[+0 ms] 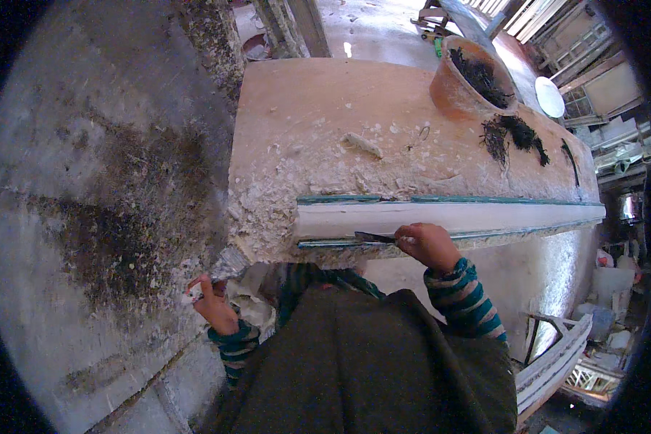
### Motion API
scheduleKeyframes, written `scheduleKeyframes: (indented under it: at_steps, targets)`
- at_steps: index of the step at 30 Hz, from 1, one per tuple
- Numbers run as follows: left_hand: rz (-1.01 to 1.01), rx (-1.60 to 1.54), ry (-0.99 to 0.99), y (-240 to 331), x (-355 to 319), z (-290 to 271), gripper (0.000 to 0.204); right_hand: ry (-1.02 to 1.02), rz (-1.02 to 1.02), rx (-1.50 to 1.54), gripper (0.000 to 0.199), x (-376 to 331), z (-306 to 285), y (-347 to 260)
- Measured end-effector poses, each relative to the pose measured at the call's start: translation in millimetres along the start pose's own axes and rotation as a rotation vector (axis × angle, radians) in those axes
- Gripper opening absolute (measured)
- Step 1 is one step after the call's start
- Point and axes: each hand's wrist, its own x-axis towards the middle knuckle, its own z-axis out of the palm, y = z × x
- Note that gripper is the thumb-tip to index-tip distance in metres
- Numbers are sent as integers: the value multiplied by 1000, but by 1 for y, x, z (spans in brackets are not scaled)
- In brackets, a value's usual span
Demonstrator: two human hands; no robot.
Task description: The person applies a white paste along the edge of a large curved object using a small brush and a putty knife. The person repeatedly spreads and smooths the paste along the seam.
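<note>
A long strip of white plaster [441,217] lies across the table between two teal edges, running off to the right. My right hand [428,246] is closed around the handle of a putty knife [373,236]. Its dark, narrow blade points left and lies over the near teal edge, close to the strip's left end. Off the table's near left corner, my left hand [213,309] grips a wide-bladed scraper [229,262] smeared with pale plaster. That blade is next to the table corner.
The brown table [304,101] carries plaster crumbs [260,206] on its left side. An orange tub [448,90] of dark fibres stands at the back right, with a black fibre clump [521,136] before it. A stained wall [123,202] rises at left; a white moulded frame [557,362] is at lower right.
</note>
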Motion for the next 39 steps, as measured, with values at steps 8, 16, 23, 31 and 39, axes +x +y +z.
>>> scheduleKeyframes:
  at_steps: [8, 16, 23, 31, 39]
  targets:
    - [-64, -79, -73, -9, -20, 20, 20, -59, 1, 257, 21, -15, -10, 85]
    - [-96, -118, -59, -35, -19, 7, 19, 9, -171, 161, 21, 18, 39, 24]
    - [-74, -113, -52, -27, -24, -1, 19, -21, -181, 102, 21, 6, 13, 58]
    - [-124, -74, 32, -40, -23, -9, 18, -6, -208, 149, 22, 25, 27, 32]
    - [-139, -77, -28, -26, -21, 13, 22, 0, -243, 158, 24, 35, 52, 4]
